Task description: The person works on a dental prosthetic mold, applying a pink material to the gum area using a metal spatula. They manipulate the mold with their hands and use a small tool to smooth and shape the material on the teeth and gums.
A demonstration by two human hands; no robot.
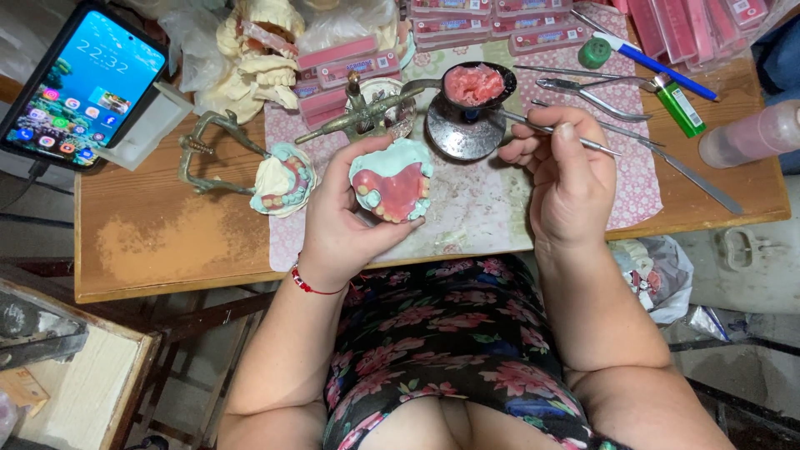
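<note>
Left hand (346, 212) curled around a pale green plaster dental model with pink wax palate and small teeth (392, 187), held above the bench's near edge, over the pink patterned cloth (483, 208). Right hand (567, 171) pinched on a thin metal wax-carving tool (546, 129), its tip reaching into a dark metal ladle of pink wax (473, 86) just beyond the model. Under the ladle, a round dark metal burner base (462, 133); beside it to the left, a brass-coloured burner arm (362, 112).

Left of the held model, on the bare wooden bench (167, 242), a second green-and-cream tooth model mounted in a greenish metal articulator (275, 179). Toward the far left corner, a smartphone with lit blue screen (87, 83) propped up. Along the far edge, flat pink rectangular packages with pale labels (500, 25), stacked in rows, more fanned at the far right corner (696, 21). Cream plaster casts (258, 58) heaped behind. Near the right edge, metal pliers (583, 87), a green lighter (679, 104), a blue-and-white pen (658, 62), a pinkish plastic bottle (750, 133) lying down.
</note>
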